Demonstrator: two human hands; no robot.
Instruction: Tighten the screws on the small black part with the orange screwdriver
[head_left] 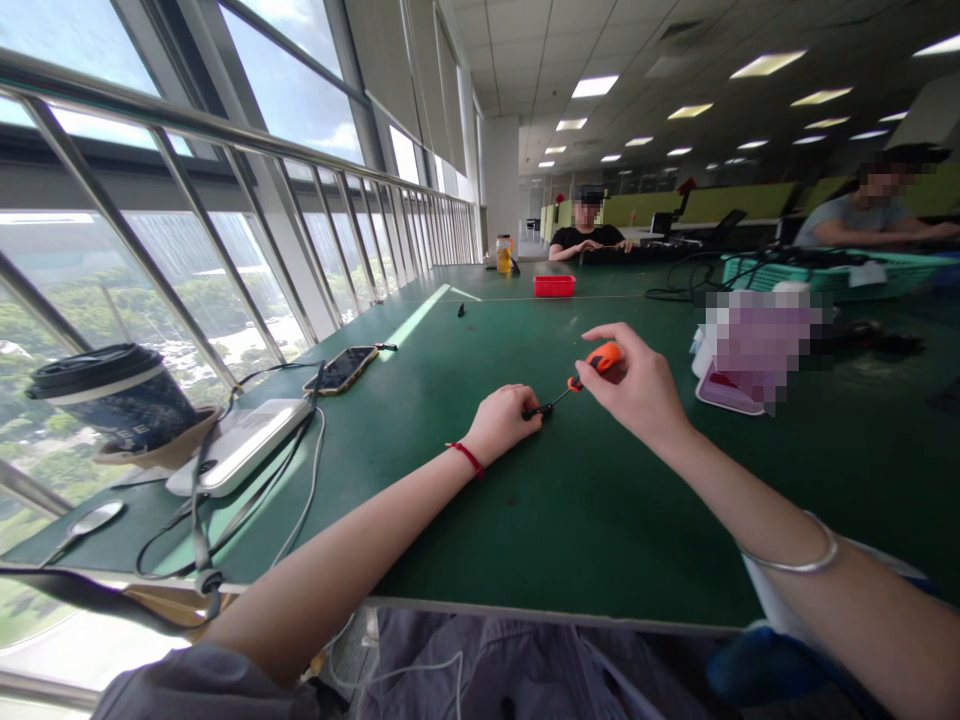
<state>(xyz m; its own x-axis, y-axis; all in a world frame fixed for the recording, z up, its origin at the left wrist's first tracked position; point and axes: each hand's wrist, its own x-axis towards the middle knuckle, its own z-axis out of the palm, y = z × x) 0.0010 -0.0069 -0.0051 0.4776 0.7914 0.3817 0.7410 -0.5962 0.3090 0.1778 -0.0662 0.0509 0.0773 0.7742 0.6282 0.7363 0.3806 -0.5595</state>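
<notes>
My right hand (634, 378) is closed around the orange-and-black handle of a screwdriver (604, 357), thumb and fingers pinching it. The thin shaft slants down to the left, and its tip meets a small black part (538, 411). My left hand (504, 420) rests on the green table (450, 520) with its fingers closed on that black part. Most of the part is hidden under the fingers, so its exact kind does not show. Another small black piece (461, 310) lies farther off on the table.
To the left are a phone (342, 369), a white box-like device (244, 445) with cables, and a lidded cup (120, 400). Farther back stand a red tray (553, 287) and a jar (503, 254). At right are a teal basket (862, 275) and a pinkish package (765, 345). Two people sit beyond.
</notes>
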